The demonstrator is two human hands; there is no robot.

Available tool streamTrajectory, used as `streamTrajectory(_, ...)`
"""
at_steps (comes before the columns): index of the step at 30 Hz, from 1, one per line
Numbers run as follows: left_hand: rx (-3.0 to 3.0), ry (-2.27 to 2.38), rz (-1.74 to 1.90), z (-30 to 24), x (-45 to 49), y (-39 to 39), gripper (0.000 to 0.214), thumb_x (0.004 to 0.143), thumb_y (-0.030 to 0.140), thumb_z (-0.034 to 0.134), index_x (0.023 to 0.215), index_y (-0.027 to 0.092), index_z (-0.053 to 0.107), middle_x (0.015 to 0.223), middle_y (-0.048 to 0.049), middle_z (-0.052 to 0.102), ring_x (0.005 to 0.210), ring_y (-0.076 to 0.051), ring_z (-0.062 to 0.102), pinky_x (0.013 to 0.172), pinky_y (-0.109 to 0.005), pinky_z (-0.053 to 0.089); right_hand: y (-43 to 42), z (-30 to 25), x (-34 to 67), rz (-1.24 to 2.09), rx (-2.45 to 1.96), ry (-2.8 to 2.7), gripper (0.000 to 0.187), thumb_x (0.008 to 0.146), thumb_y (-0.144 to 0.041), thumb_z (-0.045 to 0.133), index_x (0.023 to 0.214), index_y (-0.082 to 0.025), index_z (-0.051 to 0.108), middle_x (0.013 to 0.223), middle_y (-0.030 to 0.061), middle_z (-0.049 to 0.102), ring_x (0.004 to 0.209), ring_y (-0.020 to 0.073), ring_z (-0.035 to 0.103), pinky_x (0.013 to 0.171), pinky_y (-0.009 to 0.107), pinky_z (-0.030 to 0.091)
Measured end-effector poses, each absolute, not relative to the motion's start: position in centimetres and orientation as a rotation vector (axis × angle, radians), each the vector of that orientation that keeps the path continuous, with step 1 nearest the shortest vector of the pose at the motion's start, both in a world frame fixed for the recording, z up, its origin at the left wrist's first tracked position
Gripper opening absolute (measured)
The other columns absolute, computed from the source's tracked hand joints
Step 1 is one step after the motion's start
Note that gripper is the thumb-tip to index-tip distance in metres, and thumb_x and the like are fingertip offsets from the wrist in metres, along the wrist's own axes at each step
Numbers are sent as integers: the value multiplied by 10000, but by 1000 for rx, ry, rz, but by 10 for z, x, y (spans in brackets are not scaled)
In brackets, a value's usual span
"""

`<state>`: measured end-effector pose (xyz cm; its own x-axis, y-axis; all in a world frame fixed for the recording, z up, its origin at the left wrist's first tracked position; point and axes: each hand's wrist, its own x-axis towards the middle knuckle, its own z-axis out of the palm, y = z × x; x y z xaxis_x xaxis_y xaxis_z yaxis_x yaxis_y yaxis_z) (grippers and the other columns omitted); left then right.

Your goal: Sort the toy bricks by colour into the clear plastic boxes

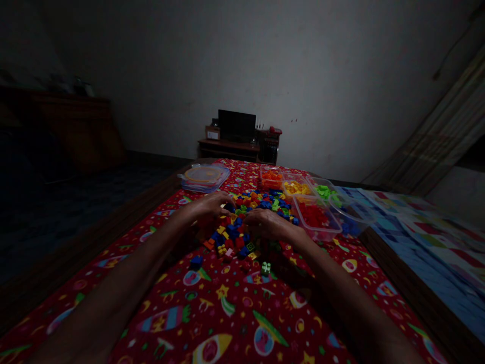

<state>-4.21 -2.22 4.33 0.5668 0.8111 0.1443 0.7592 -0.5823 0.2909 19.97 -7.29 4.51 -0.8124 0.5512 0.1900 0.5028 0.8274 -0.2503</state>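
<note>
A pile of small coloured bricks [248, 217] in red, blue, yellow, green and orange lies on a red patterned cloth [227, 313]. My left hand [210, 203] rests palm down at the pile's left edge, fingers curled over bricks near a blue one. My right hand [267, 223] lies on the pile's right side, fingers bent down into the bricks. What either hand grips is hidden. Loose bricks, among them a green one [265, 267] and a blue one [196, 261], sit nearer to me.
Clear tubs at the right hold sorted bricks: orange [271, 177], yellow [296, 187], green [326, 192], red [314, 216]. Stacked lids [203, 176] lie at the back left. A low shelf with a dark screen [237, 126] stands at the wall. The room is dim.
</note>
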Motion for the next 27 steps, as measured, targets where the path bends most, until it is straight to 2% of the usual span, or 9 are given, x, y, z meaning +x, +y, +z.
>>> streamTrajectory(4, 2696, 1443, 280, 43, -31, -35, 268, 698, 207, 628, 952, 228, 713, 968, -52, 682, 898, -222, 622, 773, -264, 472, -72, 48, 206, 143, -1075, -2770, 229, 796, -37, 496, 842, -136, 698, 798, 57, 664, 684, 116, 540, 615, 213, 336)
streamTrajectory(8, 2759, 1418, 278, 48, -23, -50, 210, 724, 183, 597, 899, 207, 711, 931, -51, 650, 846, -189, 602, 716, -234, 452, -74, 53, 211, -25, -1280, -2679, 253, 870, -114, 451, 883, -134, 703, 716, 63, 649, 586, 111, 493, 556, 242, 269)
streamTrajectory(12, 2746, 1348, 366, 48, -21, -46, 142, 733, 231, 600, 809, 187, 713, 945, -69, 639, 902, -206, 593, 776, -262, 458, -80, 52, 201, -22, -1132, -2658, 258, 886, -188, 490, 1057, -173, 683, 848, 73, 690, 690, 129, 560, 606, 231, 306)
streamTrajectory(16, 2594, 1364, 567, 50, -29, -31, 183, 710, 315, 585, 764, 177, 693, 931, -62, 661, 912, -218, 603, 827, -297, 462, -89, 48, 185, 32, -998, -2887, 241, 863, -147, 495, 1006, -187, 684, 786, 47, 673, 628, 116, 529, 569, 238, 283)
streamTrajectory(19, 2404, 1418, 649, 59, -46, -26, 244, 701, 357, 543, 785, 171, 676, 820, -39, 681, 795, -200, 615, 729, -280, 476, -91, 43, 183, 15, -991, -2911, 232, 863, -101, 458, 950, -166, 663, 694, 26, 619, 540, 99, 437, 534, 256, 240)
streamTrajectory(22, 2262, 1478, 632, 67, -66, -25, 254, 660, 361, 540, 765, 162, 660, 712, -24, 669, 679, -181, 599, 615, -254, 460, -86, 36, 190, 7, -984, -2794, 215, 842, -67, 453, 910, -151, 639, 696, 22, 583, 560, 100, 395, 548, 253, 247)
streamTrajectory(27, 2207, 1521, 361, 71, -84, -33, 291, 579, 289, 558, 808, 164, 686, 665, -21, 671, 607, -178, 599, 543, -237, 466, -73, 28, 200, -23, -937, -2609, 229, 821, -33, 401, 826, -141, 602, 715, 17, 534, 610, 104, 369, 581, 247, 251)
